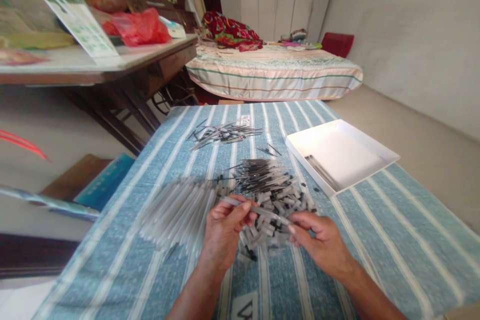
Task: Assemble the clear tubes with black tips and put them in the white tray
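Note:
A slim translucent pen (268, 213) spans the space between my hands, slightly slanted, above a heap of parts. My left hand (224, 232) pinches it near its left end between thumb and fingers. At its right end the fingers of my right hand (324, 244) are closed around the tip, hiding it. Left of my left hand lies a row of clear pen barrels (172, 210). Beneath and behind the pen are loose translucent caps (281, 202) with small black pieces. Dark thin refills (257, 172) are bunched just beyond them.
An open white box lid (348, 152) with a few pens (320, 172) along its left wall sits at right. Farther back is another pile of thin dark parts (225, 133). A striped blue cloth (135, 280) covers the table. A side table (150, 57) and a bed (277, 72) stand beyond.

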Available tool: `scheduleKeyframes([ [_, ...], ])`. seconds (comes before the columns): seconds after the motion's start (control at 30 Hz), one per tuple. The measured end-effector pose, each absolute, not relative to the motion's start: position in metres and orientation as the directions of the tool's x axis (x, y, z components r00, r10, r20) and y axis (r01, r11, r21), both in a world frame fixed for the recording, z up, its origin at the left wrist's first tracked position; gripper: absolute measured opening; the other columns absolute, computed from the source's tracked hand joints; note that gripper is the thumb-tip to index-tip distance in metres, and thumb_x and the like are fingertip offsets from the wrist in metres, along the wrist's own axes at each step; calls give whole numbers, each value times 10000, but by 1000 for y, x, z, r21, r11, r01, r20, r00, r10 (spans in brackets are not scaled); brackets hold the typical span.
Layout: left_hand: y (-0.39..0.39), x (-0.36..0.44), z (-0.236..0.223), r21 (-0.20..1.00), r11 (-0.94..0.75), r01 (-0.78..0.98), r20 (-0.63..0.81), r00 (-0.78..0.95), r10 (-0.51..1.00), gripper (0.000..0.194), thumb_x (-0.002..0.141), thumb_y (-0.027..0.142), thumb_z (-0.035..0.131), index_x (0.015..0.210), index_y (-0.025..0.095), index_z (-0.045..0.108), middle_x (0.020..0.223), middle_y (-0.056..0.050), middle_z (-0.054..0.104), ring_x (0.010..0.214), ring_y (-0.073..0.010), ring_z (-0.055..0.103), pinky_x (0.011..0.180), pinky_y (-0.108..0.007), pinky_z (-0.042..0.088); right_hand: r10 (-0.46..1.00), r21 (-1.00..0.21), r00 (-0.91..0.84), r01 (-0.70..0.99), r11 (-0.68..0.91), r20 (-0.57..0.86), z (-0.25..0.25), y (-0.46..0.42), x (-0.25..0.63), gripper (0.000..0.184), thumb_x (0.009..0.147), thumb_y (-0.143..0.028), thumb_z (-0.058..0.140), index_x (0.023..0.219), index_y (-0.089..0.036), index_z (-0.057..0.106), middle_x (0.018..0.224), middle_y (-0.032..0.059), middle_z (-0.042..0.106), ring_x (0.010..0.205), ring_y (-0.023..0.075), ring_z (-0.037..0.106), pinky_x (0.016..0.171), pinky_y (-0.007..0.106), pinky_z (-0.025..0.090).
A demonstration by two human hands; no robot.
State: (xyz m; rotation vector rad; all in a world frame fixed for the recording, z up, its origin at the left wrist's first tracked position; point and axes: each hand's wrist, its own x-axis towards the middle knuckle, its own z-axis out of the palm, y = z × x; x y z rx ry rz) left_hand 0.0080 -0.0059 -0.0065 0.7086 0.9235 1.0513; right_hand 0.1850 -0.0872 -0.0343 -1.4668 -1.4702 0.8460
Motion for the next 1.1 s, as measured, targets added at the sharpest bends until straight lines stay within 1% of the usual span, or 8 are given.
scheduleKeyframes([
  [0.2, -8, 8, -5, 862, 341, -374, -277, 217, 936, 171, 593, 180, 724, 693, 131, 595, 653, -22, 669, 489, -86, 560, 463, -185, 431, 993, -924, 60, 376, 76, 106, -36, -87, 185, 174, 835, -281, 497, 815, -162, 623, 592, 1, 632, 543, 127, 584, 550, 217, 456],
  [0.3, -8, 9, -7, 860, 364, -357, -283, 259, 923, 164, 607, 179, 719, 705, 140, 593, 667, -17, 669, 506, -92, 569, 475, -191, 440, 993, -928, 51, 364, 79, 105, -36, -86, 184, 174, 838, -271, 490, 810, -160, 622, 597, 2, 625, 547, 127, 583, 557, 219, 460],
  [0.43, -6, 7, -9, 851, 407, -332, -306, 316, 898, 159, 600, 172, 719, 689, 140, 592, 683, -17, 663, 514, -100, 576, 484, -205, 446, 994, -951, 60, 300, 70, 92, -36, -86, 179, 164, 836, -268, 489, 813, -159, 610, 617, 7, 625, 563, 129, 586, 571, 225, 467],
  [0.53, -4, 5, -12, 850, 414, -327, -312, 322, 894, 141, 591, 162, 716, 665, 139, 598, 595, 10, 623, 469, -83, 540, 463, -197, 427, 995, -969, 81, 245, 42, 64, -39, -87, 175, 152, 826, -269, 503, 817, -159, 607, 623, 9, 635, 562, 130, 589, 572, 226, 472],
  [0.63, -3, 4, -13, 842, 423, -336, -317, 326, 891, 112, 598, 158, 702, 648, 147, 602, 453, 54, 526, 387, -52, 438, 399, -172, 366, 991, -976, 121, 215, 27, 54, -42, -87, 171, 149, 813, -266, 518, 827, -156, 619, 597, 1, 620, 535, 125, 573, 548, 222, 466],
  [0.7, -4, 5, -12, 826, 449, -340, -340, 336, 879, 108, 602, 164, 695, 661, 150, 607, 419, 60, 501, 366, -49, 408, 372, -168, 339, 987, -971, 148, 238, 31, 68, -44, -87, 169, 139, 791, -263, 549, 829, -158, 632, 577, -11, 593, 528, 121, 551, 532, 216, 452],
  [0.83, -6, 6, -10, 814, 474, -335, -359, 351, 865, 116, 613, 179, 685, 690, 145, 605, 422, 46, 534, 338, -48, 407, 368, -174, 341, 977, -949, 182, 312, 46, 108, -44, -87, 165, 132, 774, -270, 579, 800, -161, 649, 555, -23, 547, 522, 113, 510, 507, 204, 422],
  [1.1, -6, 5, -12, 819, 468, -332, -339, 377, 862, 111, 645, 170, 672, 680, 145, 570, 432, 31, 569, 309, -59, 413, 353, -197, 386, 942, -819, 124, 537, 202, 313, -40, -89, 160, 145, 836, -223, 498, 834, -163, 629, 629, 8, 618, 550, 118, 557, 549, 212, 417],
])
